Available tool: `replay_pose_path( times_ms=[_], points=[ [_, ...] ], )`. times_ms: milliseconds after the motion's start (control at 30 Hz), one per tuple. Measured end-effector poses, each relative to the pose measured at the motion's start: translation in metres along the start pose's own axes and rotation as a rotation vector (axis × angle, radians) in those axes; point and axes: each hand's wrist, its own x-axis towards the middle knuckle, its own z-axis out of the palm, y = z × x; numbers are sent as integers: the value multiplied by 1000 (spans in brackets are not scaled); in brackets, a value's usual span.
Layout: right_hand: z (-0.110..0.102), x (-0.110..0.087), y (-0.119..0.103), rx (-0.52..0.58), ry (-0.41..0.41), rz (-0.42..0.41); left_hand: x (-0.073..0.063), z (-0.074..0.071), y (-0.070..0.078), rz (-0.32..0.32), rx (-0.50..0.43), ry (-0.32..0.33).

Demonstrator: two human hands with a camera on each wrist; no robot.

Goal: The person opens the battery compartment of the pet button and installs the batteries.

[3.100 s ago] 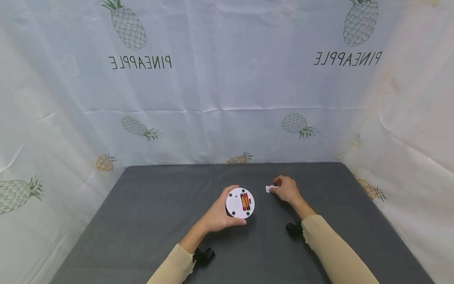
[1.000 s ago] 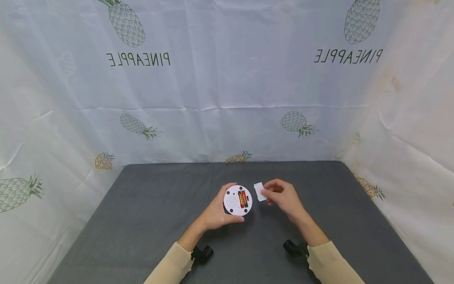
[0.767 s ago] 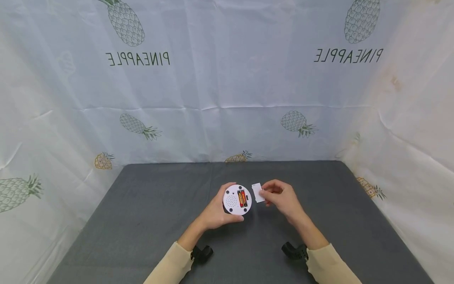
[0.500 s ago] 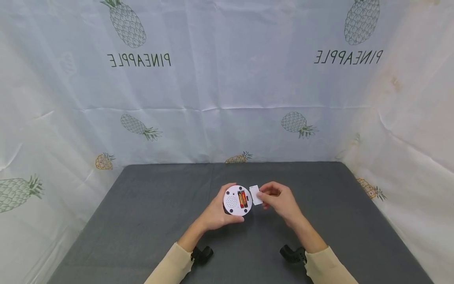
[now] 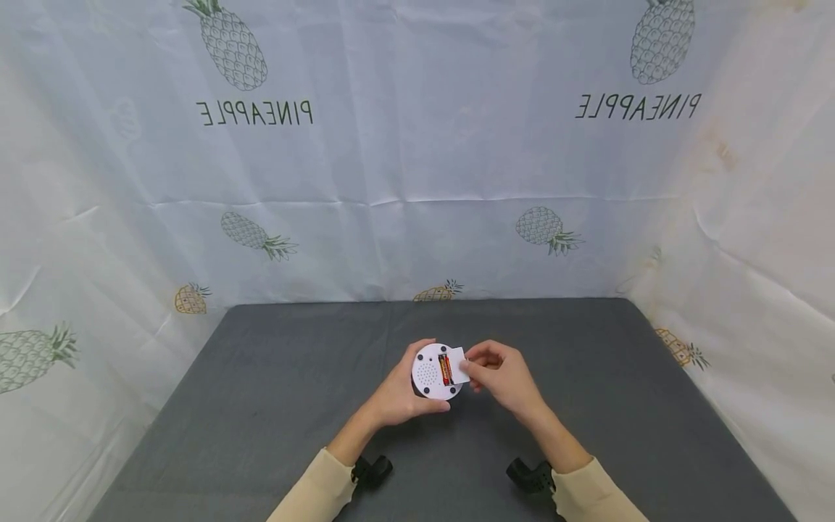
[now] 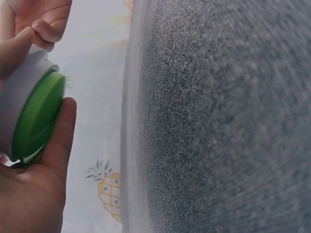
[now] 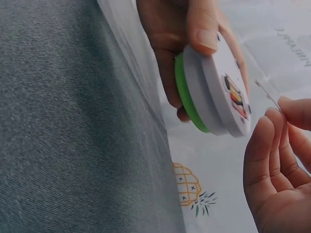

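My left hand [image 5: 396, 396] grips a round white buzzer [image 5: 428, 374] by its rim, its underside with small black feet and speaker holes facing up. The green top [image 6: 41, 114] faces downward, seen in the left wrist view. Red-and-black batteries [image 5: 446, 370] lie in the open compartment. Between thumb and fingers, my right hand [image 5: 501, 375] pinches a thin white battery cover [image 5: 459, 361], which overlaps the right part of the compartment in the head view. From the right wrist, the cover [image 7: 266, 92] appears edge-on, a gap apart from the buzzer's face.
A dark grey cloth-covered table [image 5: 293, 406] lies below both hands. White pineapple-print curtains [image 5: 417, 145] hang behind it and along both sides. Black wrist devices [image 5: 373, 473] sit at the sleeve cuffs.
My right hand has lifted the battery cover from near the table, turned it upright and moved it left until it overlaps the battery compartment. The left hand and buzzer have stayed nearly still.
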Motion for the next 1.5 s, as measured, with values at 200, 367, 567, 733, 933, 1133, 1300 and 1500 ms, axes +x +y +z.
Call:
replay_pose_path(
  times_ms=[200, 367, 567, 733, 933, 1133, 1300, 1500],
  points=[
    [6, -2, 3, -41, 24, -1, 0, 2, -1, 12, 3, -5],
    [11, -3, 5, -81, 43, -2, 0, 4, 0, 7, 16, -14],
    [16, -4, 7, -157, 80, -5, -1, 6, 2, 3, 23, -21],
    [17, -5, 6, -204, 83, -26, -2, 6, 2, -4, 19, -31],
    [15, -8, 3, -309, 104, -140, -2, 4, 5, 8, 29, -26],
    [14, -7, 3, -370, 140, -172, -1, 5, 6, 8, 44, -19],
    [12, -4, 9, -329, 141, -133, -2, 4, 6, 17, 36, -12],
    [9, 3, 21, -102, -29, 26, -3, 3, 7, 32, 4, -6]
  ],
)
